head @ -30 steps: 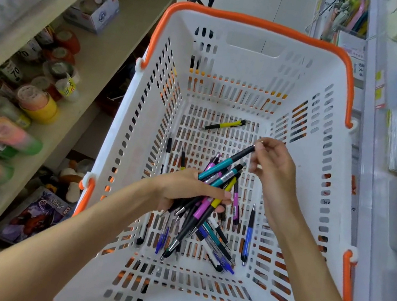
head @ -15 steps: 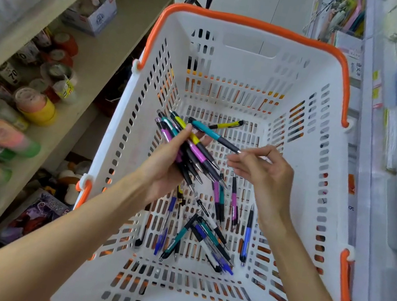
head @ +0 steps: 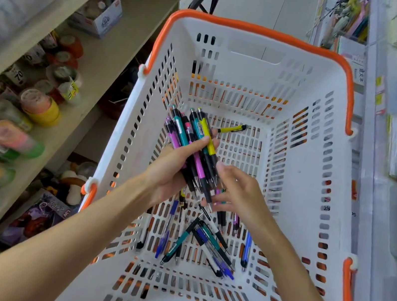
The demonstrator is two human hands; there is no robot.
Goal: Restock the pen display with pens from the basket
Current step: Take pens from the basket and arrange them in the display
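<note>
A white basket (head: pixel 299 183) with an orange rim fills the middle of the head view. My left hand (head: pixel 172 172) grips a bundle of pens (head: pixel 194 136) in teal, pink, yellow and black, their clicker ends pointing away from me. My right hand (head: pixel 239 196) is at the bundle's lower tips, its fingers curled against them. Several loose pens (head: pixel 205 246), blue, teal and black, lie on the basket floor below my hands. A single yellow pen (head: pixel 232 129) lies near the far wall of the basket.
Wooden shelves (head: pixel 121 40) on the left carry rolls of coloured tape (head: pixel 39 108) and small boxes. A white rack (head: pixel 371 179) with packaged stationery runs along the right. Packaged goods (head: pixel 42 213) sit on the floor left of the basket.
My left hand has turned the bundle upright and drawn the pens together. The teal pen that my right hand held has joined the bundle, and my right hand has dropped to the tips.
</note>
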